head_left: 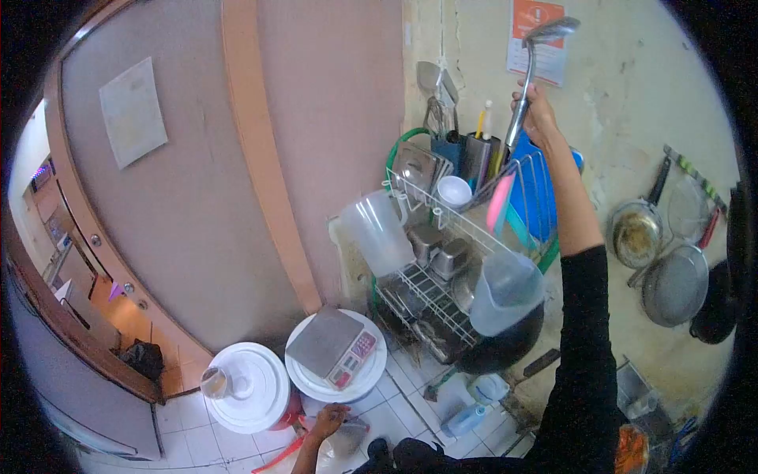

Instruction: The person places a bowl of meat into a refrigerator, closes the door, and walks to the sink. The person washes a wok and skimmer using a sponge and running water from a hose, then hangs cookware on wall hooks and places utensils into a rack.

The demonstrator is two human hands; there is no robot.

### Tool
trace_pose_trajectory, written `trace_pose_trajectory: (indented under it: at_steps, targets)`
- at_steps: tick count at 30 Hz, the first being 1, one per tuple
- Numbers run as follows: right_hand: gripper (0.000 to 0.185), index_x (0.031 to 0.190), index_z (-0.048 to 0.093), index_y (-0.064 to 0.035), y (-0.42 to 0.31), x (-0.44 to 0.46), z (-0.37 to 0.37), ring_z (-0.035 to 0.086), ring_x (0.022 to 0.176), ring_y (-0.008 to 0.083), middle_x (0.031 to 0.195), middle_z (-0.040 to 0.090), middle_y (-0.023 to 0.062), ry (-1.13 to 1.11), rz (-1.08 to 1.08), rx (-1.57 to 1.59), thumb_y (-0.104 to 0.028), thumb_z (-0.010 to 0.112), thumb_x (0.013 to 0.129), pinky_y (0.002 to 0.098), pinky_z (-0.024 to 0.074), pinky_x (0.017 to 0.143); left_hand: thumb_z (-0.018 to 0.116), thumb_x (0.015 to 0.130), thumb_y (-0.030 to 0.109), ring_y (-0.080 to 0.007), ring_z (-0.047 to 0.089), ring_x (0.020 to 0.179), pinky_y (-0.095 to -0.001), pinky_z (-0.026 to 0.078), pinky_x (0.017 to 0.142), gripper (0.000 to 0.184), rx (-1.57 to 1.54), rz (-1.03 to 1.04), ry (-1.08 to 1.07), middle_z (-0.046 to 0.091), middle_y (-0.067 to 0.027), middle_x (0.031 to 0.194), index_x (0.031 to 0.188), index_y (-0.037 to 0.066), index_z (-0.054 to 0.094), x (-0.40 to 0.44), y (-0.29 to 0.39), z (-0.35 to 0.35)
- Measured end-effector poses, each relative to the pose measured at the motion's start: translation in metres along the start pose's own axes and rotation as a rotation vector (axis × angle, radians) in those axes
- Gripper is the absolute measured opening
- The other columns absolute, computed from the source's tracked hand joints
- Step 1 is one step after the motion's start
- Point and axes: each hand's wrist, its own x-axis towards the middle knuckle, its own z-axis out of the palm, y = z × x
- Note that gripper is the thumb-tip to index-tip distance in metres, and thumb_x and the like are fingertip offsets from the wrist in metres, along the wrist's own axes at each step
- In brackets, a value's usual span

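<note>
My right hand is raised at the upper right, its fingers closed round the handle of a metal ladle whose bowl points up, in front of a posted notice. Below that hand are blue boards in the dish rack. Down at the bottom centre, my left hand is held low beside a clear plastic bag, just under the white lid that bears a digital scale. The fingers of the left hand are curled, and whether they hold anything is too small to tell.
Two clear plastic jugs hang on the rack's sides. Pans and strainers hang on the right wall. A white-lidded bucket stands at the lower left, with bottles on the tiled floor.
</note>
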Motion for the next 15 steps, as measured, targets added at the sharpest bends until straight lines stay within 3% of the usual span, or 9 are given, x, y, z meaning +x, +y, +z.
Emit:
trace_pose_trajectory:
  at_steps: [2, 3, 5, 9, 11, 15]
  targets:
    - [0.025, 0.105, 0.043, -0.0038, 0.029, 0.041, 0.008, 0.047, 0.057, 0.0132, 0.07, 0.048, 0.0053, 0.003, 0.0, -0.059, -0.023, 0.036, 0.091, 0.0273, 0.0429, 0.054, 0.052, 0.077, 0.012, -0.0201, 0.059, 0.078, -0.0323, 0.047, 0.07, 0.016, -0.089, -0.231, 0.008, 0.062, -0.0088, 0.086, 0.09, 0.007, 0.061, 0.014, 0.011, -0.016]
    - [0.023, 0.103, 0.044, -0.0039, 0.042, 0.057, 0.015, 0.046, 0.057, 0.0126, 0.07, 0.047, 0.0049, 0.032, -0.049, -0.142, -0.022, 0.037, 0.09, 0.0266, 0.0425, 0.053, 0.054, 0.076, 0.015, -0.0233, 0.059, 0.078, -0.0355, 0.047, 0.071, 0.017, 0.114, -0.113, 0.053, 0.062, -0.0099, 0.085, 0.089, 0.008, 0.061, 0.024, 0.0, -0.02]
    - [0.021, 0.102, 0.045, -0.004, 0.069, 0.089, 0.026, 0.046, 0.058, 0.012, 0.069, 0.047, 0.0045, 0.06, -0.111, -0.216, -0.02, 0.038, 0.09, 0.026, 0.0421, 0.053, 0.055, 0.075, 0.018, -0.0256, 0.059, 0.079, -0.0371, 0.046, 0.071, 0.019, 0.113, -0.201, -0.009, 0.062, -0.011, 0.085, 0.09, 0.008, 0.061, 0.035, 0.008, -0.031]
    - [0.019, 0.098, 0.048, -0.0045, 0.134, 0.138, 0.039, 0.043, 0.057, 0.0105, 0.068, 0.044, 0.0032, 0.168, -0.338, -0.316, -0.018, 0.038, 0.09, 0.0254, 0.0404, 0.054, 0.056, 0.076, 0.017, -0.0235, 0.059, 0.078, -0.0345, 0.047, 0.068, 0.018, 0.153, -0.053, -0.01, 0.06, -0.0113, 0.086, 0.091, 0.007, 0.06, 0.062, -0.018, -0.032]
    - [0.021, 0.102, 0.047, -0.0034, 0.158, 0.156, 0.037, 0.042, 0.06, 0.01, 0.069, 0.043, 0.0024, 0.227, -0.466, -0.481, -0.017, 0.039, 0.089, 0.0241, 0.0398, 0.057, 0.053, 0.078, 0.019, -0.0236, 0.058, 0.076, -0.0355, 0.046, 0.068, 0.019, 0.155, -0.06, 0.053, 0.06, -0.0107, 0.083, 0.09, 0.006, 0.06, 0.068, -0.051, -0.021]
    - [0.02, 0.103, 0.048, -0.0047, 0.205, 0.191, 0.029, 0.041, 0.062, 0.01, 0.07, 0.042, 0.0016, 0.302, -0.495, -0.472, -0.016, 0.039, 0.089, 0.0241, 0.0384, 0.06, 0.049, 0.081, 0.023, -0.0237, 0.056, 0.072, -0.0375, 0.045, 0.067, 0.023, 0.276, -0.031, 0.184, 0.06, -0.0095, 0.078, 0.088, 0.003, 0.058, 0.07, -0.126, -0.003]
